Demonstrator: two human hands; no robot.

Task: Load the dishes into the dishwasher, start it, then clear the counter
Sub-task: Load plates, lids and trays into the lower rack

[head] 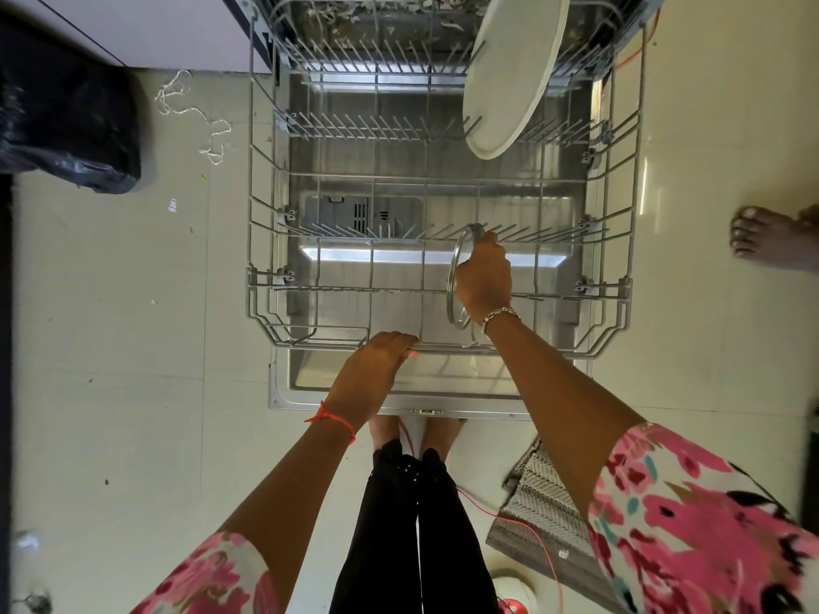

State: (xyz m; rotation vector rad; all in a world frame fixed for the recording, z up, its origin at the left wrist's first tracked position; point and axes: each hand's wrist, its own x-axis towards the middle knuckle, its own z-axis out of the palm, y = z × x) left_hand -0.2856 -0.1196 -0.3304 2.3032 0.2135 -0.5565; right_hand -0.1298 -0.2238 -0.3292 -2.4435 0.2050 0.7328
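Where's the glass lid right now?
Head view: the glass lid stands on edge in the near right part of the pulled-out rack, held by the right hand, nearer than the white plate at the far right.

— Where is the plate (516, 73) set?
— In the rack (319, 289), at the far right; the lid (453, 277) is held upright nearer, also right.
— And the rack?
— It is placed over the open door (399, 387).
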